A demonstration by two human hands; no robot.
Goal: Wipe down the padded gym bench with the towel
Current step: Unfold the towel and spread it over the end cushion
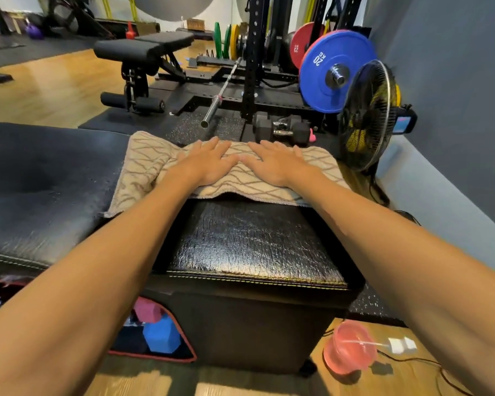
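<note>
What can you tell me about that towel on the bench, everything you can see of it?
The towel is beige terry-looking cloth with thin brown wavy lines crossing into diamonds and a stitched hem. It lies spread but rumpled across the far part of the black padded bench, its left part draped over the seam between the two pads. The left hand and right hand press flat on it side by side, fingers straight, pointing away.
</note>
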